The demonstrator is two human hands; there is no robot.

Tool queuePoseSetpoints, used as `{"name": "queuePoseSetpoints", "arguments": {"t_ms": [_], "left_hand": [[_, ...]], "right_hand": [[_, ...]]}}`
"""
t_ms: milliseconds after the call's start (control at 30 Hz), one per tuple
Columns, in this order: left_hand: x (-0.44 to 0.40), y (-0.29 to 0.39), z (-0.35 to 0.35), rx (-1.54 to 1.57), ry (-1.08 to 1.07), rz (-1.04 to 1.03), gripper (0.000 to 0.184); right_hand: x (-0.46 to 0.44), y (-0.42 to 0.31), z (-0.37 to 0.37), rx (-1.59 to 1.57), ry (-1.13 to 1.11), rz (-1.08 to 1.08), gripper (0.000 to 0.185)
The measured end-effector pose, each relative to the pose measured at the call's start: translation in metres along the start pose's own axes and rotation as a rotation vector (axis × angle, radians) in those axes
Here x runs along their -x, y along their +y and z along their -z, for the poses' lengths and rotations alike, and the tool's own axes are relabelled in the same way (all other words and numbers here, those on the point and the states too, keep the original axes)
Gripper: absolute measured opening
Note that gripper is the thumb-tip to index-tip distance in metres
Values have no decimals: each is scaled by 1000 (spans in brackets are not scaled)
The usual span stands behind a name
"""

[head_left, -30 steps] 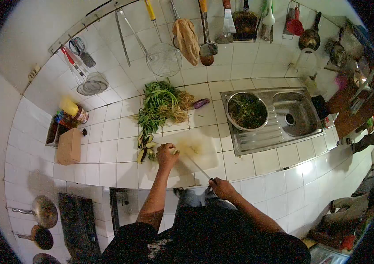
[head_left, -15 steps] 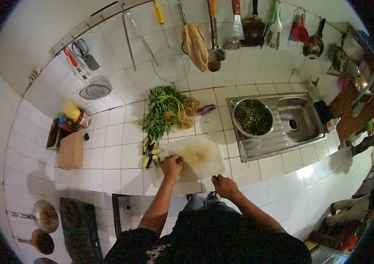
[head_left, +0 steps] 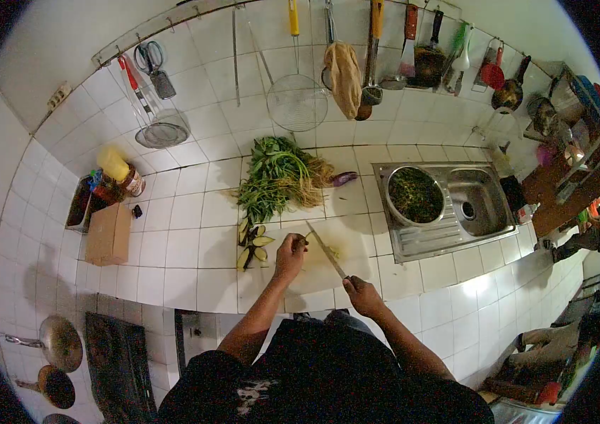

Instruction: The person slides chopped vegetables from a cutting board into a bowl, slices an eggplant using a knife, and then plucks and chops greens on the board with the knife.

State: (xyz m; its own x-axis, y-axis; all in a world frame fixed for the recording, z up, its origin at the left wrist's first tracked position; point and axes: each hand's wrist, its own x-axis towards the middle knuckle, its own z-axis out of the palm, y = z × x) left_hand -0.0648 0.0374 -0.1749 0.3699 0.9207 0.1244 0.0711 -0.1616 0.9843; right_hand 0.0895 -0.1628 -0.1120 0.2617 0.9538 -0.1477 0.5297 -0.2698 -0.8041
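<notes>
My right hand [head_left: 363, 295] is closed on the handle of a long knife [head_left: 327, 250], whose blade points up and left over the white cutting board [head_left: 349, 265]. Left of the blade, my left hand [head_left: 291, 256] has its fingers pinched round a small dark piece that I cannot make out well. Pale cut bits [head_left: 334, 251] lie on the board beside the blade. Cut eggplant pieces [head_left: 252, 247] rest at the board's left side. Behind them is a heap of leafy greens with roots [head_left: 277, 180], and a purple eggplant piece [head_left: 344, 179] lies to its right.
A metal bowl of chopped greens [head_left: 415, 196] stands on the drainboard of the steel sink [head_left: 480, 201]. A cardboard box [head_left: 108, 235] and bottles [head_left: 122, 172] are at the left. Utensils hang on the back wall. Pans [head_left: 61, 344] hang at the lower left.
The view has shifted. My left hand has lifted from the board with the small piece, and the knife blade now shows raised beside it. My right hand still grips the handle.
</notes>
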Motion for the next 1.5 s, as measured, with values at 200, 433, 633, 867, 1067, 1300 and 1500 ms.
{"name": "queuePoseSetpoints", "arguments": {"t_ms": [200, 433, 633, 867, 1067, 1300, 1500], "left_hand": [[6, 115, 19, 682, -27, 337, 15], [16, 181, 29, 788, -218, 120, 22], [18, 215, 22, 625, -191, -165, 17], [12, 230, 21, 567, -243, -178, 18], [15, 239, 29, 600, -239, -210, 20], [16, 238, 38, 622, -294, -109, 19], [15, 243, 44, 624, -311, -140, 19]], "right_hand": [[23, -92, 41, -604, -23, -257, 36], [46, -158, 81, -685, -117, -219, 29], [59, -193, 103, -836, -159, -240, 44], [62, -197, 109, -874, -91, -165, 56], [60, -197, 103, -849, -99, -134, 58], [60, -200, 94, -825, -113, -83, 61], [64, -199, 82, -844, -12, -118, 60]]}}
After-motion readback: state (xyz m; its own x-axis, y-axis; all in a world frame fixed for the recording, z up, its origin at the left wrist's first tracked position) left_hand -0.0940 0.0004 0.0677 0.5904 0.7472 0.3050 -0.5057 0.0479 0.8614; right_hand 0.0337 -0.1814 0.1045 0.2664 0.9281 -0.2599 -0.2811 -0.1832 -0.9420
